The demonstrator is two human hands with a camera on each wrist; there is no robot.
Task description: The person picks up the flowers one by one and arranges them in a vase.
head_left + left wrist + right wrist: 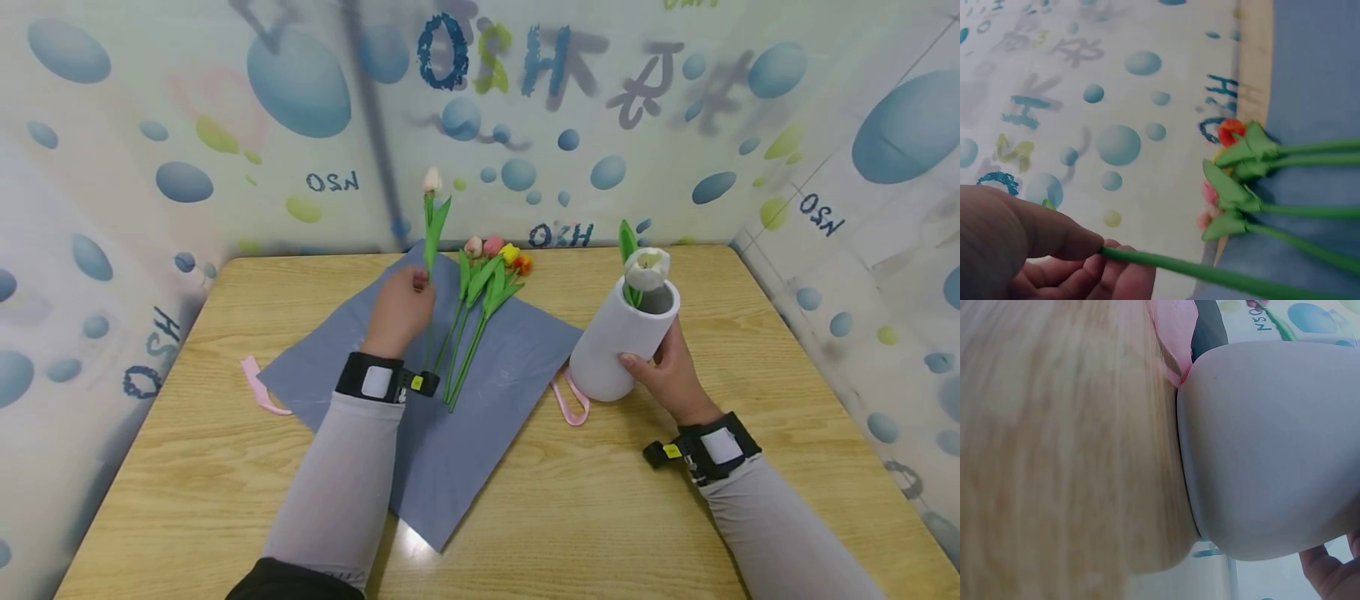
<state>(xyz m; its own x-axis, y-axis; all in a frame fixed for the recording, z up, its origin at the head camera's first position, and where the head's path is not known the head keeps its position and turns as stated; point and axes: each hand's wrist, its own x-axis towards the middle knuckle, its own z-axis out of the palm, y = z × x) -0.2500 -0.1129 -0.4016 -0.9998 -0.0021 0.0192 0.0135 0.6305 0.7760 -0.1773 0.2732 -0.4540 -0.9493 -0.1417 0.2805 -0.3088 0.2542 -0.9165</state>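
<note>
Between thumb and fingertips, my left hand (pixel 399 310) pinches the green stem of a pale tulip (pixel 435 233), whose bloom points up toward the wall. The left wrist view shows that stem (pixel 1179 267) running out from the fingers. My right hand (pixel 677 379) grips a white vase (pixel 618 342) at its right side, thumb in front and the other fingers largely hidden behind. A white tulip (pixel 647 268) with green leaves sticks out of the vase mouth. Several tulips (pixel 495 293) in pink, yellow and orange lie beside the left hand.
Under the loose tulips is a grey-blue wrapping sheet (pixel 442 475) on the wooden table (pixel 570 517). A pink ribbon (pixel 259 387) emerges at its left, and a pink ribbon loop (pixel 576 410) lies by the vase base. A bubble-patterned wall (pixel 517 175) borders the table's back.
</note>
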